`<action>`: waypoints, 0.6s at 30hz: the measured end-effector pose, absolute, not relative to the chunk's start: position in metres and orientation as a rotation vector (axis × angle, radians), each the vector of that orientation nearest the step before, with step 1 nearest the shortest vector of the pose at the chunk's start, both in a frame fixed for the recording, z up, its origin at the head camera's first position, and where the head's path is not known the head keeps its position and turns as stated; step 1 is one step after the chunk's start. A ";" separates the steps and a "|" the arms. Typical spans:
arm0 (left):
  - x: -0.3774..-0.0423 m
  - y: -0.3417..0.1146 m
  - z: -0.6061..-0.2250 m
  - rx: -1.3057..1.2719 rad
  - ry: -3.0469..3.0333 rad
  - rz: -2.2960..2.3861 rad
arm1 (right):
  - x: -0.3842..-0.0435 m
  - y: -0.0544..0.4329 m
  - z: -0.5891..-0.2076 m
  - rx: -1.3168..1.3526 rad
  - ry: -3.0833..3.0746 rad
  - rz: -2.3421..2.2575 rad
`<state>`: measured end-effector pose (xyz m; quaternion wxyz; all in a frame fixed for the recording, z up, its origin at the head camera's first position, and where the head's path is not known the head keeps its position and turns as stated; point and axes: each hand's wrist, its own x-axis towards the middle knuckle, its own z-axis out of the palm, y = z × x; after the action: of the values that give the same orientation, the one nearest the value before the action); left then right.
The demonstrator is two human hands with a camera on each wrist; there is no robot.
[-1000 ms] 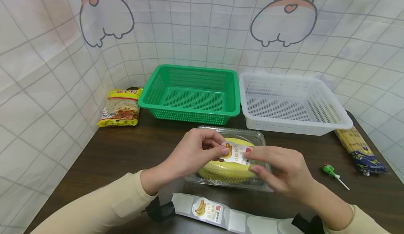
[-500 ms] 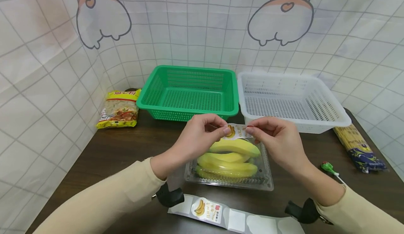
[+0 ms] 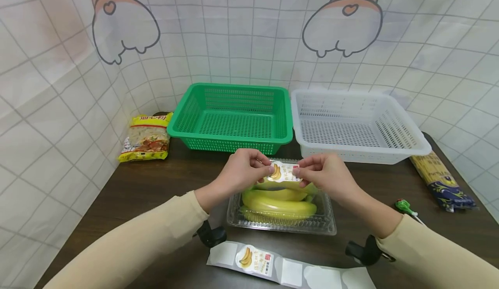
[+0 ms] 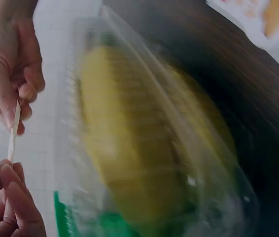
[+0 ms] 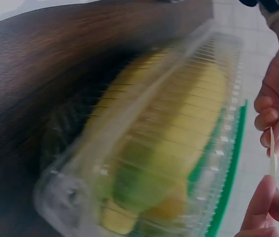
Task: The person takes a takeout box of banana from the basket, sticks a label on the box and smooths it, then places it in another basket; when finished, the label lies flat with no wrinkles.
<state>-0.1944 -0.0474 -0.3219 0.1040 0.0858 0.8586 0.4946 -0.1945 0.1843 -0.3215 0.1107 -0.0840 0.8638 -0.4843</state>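
My left hand [image 3: 246,171] pinches the left end of a white banana sticker [image 3: 284,173] between thumb and fingers. Its right end is pinched by my right hand [image 3: 326,173]. The sticker is stretched between them over the back part of a clear plastic clamshell box [image 3: 329,224]. Inside the closed box lie several yellow bananas [image 3: 277,204]. Both wrist views show the sticker [image 4: 14,131] edge-on, held above the lid. In front of the box a backing strip [image 3: 292,274] lies on the table, bearing another printed banana sticker [image 3: 255,261] and blank patches.
A green basket [image 3: 230,141] and a white basket [image 3: 358,152] stand side by side behind the box. At the left is a yellow food packet [image 3: 146,137]. A noodle packet [image 3: 442,180] and a green lollipop [image 3: 405,206] lie at the right, partly covered.
The hands moved back from over the box's middle to its far part. My right hand, earlier with thumb apart from the sticker, now pinches its end. The bananas are less covered.
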 end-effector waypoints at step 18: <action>-0.199 -0.042 -0.340 0.243 2.787 1.071 | -0.202 0.178 -0.340 -0.213 2.551 -1.217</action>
<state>-0.1990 -0.0424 -0.3405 0.0730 0.0810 0.9279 0.3565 -0.2018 0.1783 -0.3399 0.1529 -0.0742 0.8895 -0.4241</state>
